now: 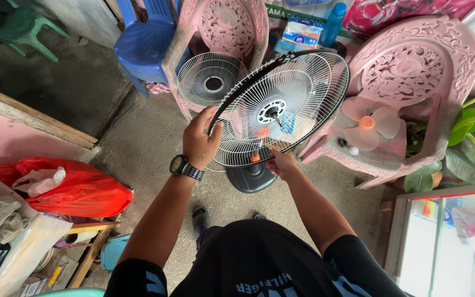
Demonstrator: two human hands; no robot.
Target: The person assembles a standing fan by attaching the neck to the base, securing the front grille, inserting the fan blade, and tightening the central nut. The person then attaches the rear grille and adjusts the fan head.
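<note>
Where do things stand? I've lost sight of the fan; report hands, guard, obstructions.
Left hand grips rim of white wire fan guard on the fan. Right hand at guard's lower edge. Pink fan blade sits apart on pink plastic chair. No obstructions.

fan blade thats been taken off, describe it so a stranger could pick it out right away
Start at the carved pink plastic chair on the right. On its seat lies the fan blade: translucent pink lobes around an orange hub. Unlike the white wire grille propped on the other pink chair, it is solid and petal-shaped.
</note>
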